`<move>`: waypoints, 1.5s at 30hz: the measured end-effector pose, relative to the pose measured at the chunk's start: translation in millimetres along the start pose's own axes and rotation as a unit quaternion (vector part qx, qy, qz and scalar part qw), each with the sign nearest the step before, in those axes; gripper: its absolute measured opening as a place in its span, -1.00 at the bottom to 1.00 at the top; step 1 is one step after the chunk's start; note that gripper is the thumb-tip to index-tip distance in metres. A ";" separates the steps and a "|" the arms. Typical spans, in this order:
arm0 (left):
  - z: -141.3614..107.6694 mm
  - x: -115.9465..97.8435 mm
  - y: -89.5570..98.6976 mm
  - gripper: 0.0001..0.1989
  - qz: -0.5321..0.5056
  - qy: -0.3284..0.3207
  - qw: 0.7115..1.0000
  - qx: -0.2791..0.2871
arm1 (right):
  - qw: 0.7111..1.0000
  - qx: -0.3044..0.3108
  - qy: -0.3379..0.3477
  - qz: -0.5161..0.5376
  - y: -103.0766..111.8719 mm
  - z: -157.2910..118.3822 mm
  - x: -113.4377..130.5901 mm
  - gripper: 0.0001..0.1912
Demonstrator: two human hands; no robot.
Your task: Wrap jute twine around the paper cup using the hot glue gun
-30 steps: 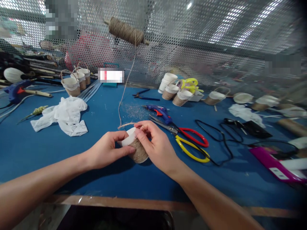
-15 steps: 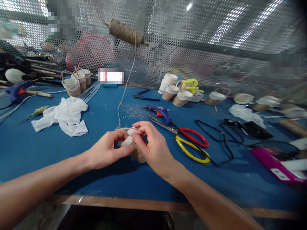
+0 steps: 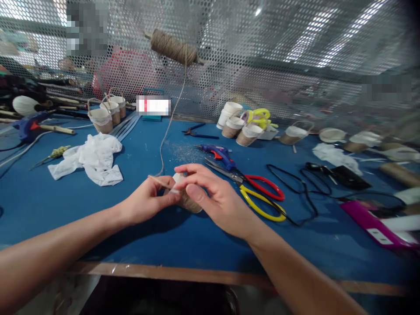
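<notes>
Over a blue table (image 3: 144,245), near its front edge, two bare hands around a tilted cup (image 3: 191,204) with a white rim and brown-covered side. Closed on the cup near its rim: the left hand (image 3: 146,201), with a piece of twine (image 3: 182,87) right by its fingers. Draped over the cup's other side, with loosely spread fingers: the right hand (image 3: 218,197); gripping or only touching, cannot tell. Leading upward from there to a spool (image 3: 173,47) against the mesh panel (image 3: 249,61), the twine, apparently uncut.

By judgement, partly done: brown covering already around the cup's side, twine not yet cut free. Not visible on this cup, though possibly hidden by fingers: any loop handle or lacy edge like those on the handled cups (image 3: 101,121) at far left. Lying to the right, unused: scissors (image 3: 239,178) and a blue glue gun (image 3: 217,151).
</notes>
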State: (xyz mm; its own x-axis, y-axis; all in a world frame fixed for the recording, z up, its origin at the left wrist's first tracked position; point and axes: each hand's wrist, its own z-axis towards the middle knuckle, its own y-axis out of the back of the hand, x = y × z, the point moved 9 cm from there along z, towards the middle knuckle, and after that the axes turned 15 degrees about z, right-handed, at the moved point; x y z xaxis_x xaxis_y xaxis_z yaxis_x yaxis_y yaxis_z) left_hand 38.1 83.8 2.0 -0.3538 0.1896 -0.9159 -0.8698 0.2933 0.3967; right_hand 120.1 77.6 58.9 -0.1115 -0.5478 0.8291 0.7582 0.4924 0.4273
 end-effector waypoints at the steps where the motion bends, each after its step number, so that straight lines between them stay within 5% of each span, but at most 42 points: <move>1: 0.2 -0.3 0.9 -0.85 -0.012 -0.002 1.000 -0.003 | 0.999 0.030 0.011 0.000 -3.9 -0.4 6.2 -0.80; 3: 0.2 -0.7 2.5 -0.86 -0.017 -0.004 1.000 -0.008 | 0.998 0.059 0.029 -0.018 -3.9 0.3 14.7 -0.78; 6: -0.3 -2.1 4.2 -0.86 0.009 -0.011 1.000 -0.014 | 0.996 -0.038 0.004 -0.078 33.5 10.9 5.3 -0.73; 9: -1.2 -5.1 4.8 -0.82 0.042 -0.023 0.999 -0.017 | 0.944 -0.172 -0.173 -0.222 97.1 16.9 -41.9 -0.70; 12: -2.1 -8.5 5.9 -0.80 0.073 -0.038 0.996 -0.025 | 0.904 -0.165 -0.278 -0.279 133.3 21.7 -87.8 -0.77; 16: -2.1 -9.3 6.1 -0.80 0.084 -0.043 0.995 -0.023 | 0.880 -0.108 -0.370 -0.277 142.4 22.2 -138.3 -0.72; 21: -0.8 -4.5 8.5 -0.82 0.057 -0.029 0.998 -0.027 | 0.870 -0.124 -0.410 -0.243 141.4 20.7 -161.9 -0.69; 24: 0.2 -0.3 8.8 -0.84 0.028 -0.018 0.999 -0.023 | 0.885 -0.159 -0.390 -0.198 142.2 19.5 -152.3 -0.71; 28: 1.4 2.9 10.2 -0.84 0.011 -0.012 0.999 -0.029 | 0.927 -0.186 -0.313 -0.093 131.8 13.1 -109.0 -0.78; 35: 2.9 0.0 14.2 -0.85 0.067 -0.018 0.996 -0.049 | 0.957 -0.055 -0.271 0.094 73.1 -16.9 -46.3 -0.76; 42: 4.1 5.1 17.2 -0.84 0.083 -0.003 0.995 -0.053 | 0.960 -0.081 -0.268 -0.017 69.8 -29.5 -39.2 -0.74; 45: 4.3 9.3 16.8 -0.85 0.092 0.006 0.995 -0.049 | 0.965 -0.055 -0.215 -0.138 71.3 -30.6 -31.2 -0.75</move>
State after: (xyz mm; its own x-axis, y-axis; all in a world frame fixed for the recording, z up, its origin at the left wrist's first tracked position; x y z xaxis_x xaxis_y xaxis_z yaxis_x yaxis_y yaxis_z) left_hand 21.7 94.5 0.4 -0.5137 0.2194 -0.8294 -0.8191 0.1621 0.5502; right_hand 197.3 109.1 52.4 -0.5565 -0.3051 0.7728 0.7229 0.2806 0.6314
